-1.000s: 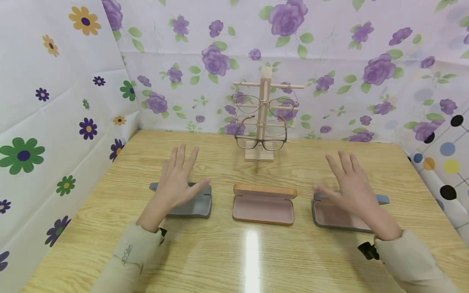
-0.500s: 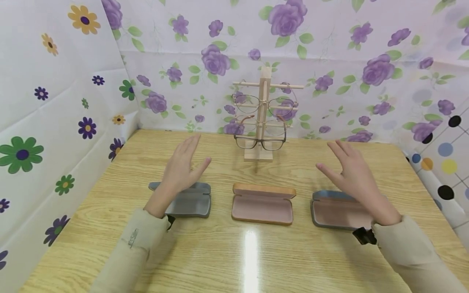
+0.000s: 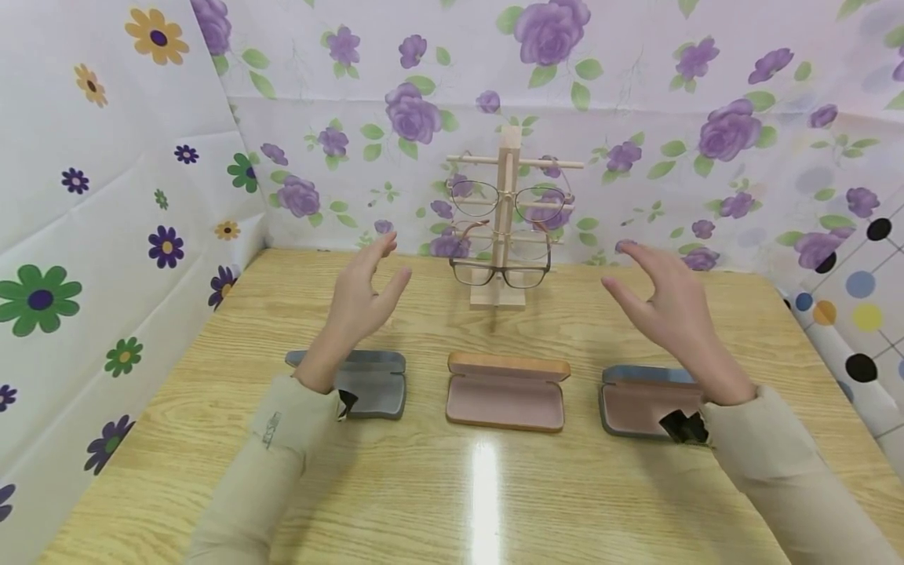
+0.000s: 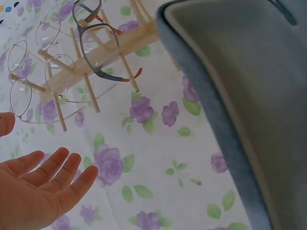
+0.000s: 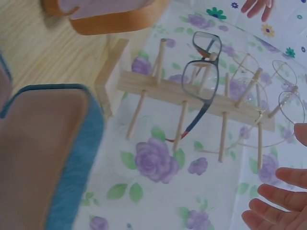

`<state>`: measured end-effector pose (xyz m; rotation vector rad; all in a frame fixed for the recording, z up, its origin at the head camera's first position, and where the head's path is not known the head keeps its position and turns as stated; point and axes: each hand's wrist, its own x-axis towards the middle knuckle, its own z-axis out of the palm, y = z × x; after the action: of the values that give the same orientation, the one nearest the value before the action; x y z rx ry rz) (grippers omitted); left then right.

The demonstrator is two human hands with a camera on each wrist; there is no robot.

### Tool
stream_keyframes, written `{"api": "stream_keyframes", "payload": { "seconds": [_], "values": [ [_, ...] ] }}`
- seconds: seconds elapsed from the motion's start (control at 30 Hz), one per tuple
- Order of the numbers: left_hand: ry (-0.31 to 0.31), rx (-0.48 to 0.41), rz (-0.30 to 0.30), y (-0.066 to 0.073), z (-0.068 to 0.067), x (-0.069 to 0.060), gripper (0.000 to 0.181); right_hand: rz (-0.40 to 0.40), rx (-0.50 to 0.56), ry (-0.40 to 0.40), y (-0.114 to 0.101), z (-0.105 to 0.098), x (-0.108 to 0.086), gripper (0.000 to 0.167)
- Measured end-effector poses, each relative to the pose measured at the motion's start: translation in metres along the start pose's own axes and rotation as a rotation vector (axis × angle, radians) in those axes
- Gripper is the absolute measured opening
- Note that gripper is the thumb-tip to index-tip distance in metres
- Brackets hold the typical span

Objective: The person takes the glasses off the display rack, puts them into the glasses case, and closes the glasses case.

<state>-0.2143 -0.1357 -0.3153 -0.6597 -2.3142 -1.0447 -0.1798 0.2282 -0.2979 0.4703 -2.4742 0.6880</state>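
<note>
Above and behind the open grey eyeglass case (image 3: 374,392), my left hand (image 3: 360,298) hovers with thumb and fingers apart, holding nothing. My right hand (image 3: 667,306) is likewise raised over the open blue case (image 3: 636,408) with its pinkish lining, and it too holds nothing. Between them lies an open orange-brown case (image 3: 504,402). At the back, a wooden display stand (image 3: 508,157) carries thin round-framed glasses (image 3: 475,198) high up, a thin gold pair lower, and dark-framed glasses (image 3: 499,272) with reddish temple tips at the bottom. Neither hand touches the stand or glasses.
The wooden table (image 3: 424,486) ends at the back against a purple-flowered cloth (image 3: 417,118). A daisy-patterned cloth (image 3: 127,227) hangs at the left, and a dotted cloth (image 3: 858,322) is at the right.
Both hands have risen and moved forward from over the outer cases. Their spread fingers have drawn together and turned inward, somewhat bent. Cases and glasses have stayed in place.
</note>
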Motion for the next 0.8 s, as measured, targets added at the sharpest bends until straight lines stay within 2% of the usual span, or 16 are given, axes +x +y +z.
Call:
{"api": "stream_keyframes", "payload": {
  "seconds": [0.13, 0.27, 0.53, 0.8],
  "values": [
    [0.016, -0.096, -0.028, 0.005, 0.002, 0.008, 0.048, -0.035, 0.018, 0.070, -0.005, 0.002, 0.008, 0.044],
    [0.029, -0.169, -0.022, 0.008, 0.005, 0.017, 0.047, -0.049, 0.051, 0.119, -0.008, 0.005, 0.016, 0.041],
    [0.089, -0.269, -0.031, 0.018, 0.016, 0.036, 0.043, -0.014, 0.150, 0.137, -0.019, 0.008, 0.033, 0.037],
    [0.157, -0.327, -0.057, 0.023, 0.028, 0.046, 0.038, -0.032, 0.205, 0.185, -0.025, 0.016, 0.046, 0.035]
  ]
}}
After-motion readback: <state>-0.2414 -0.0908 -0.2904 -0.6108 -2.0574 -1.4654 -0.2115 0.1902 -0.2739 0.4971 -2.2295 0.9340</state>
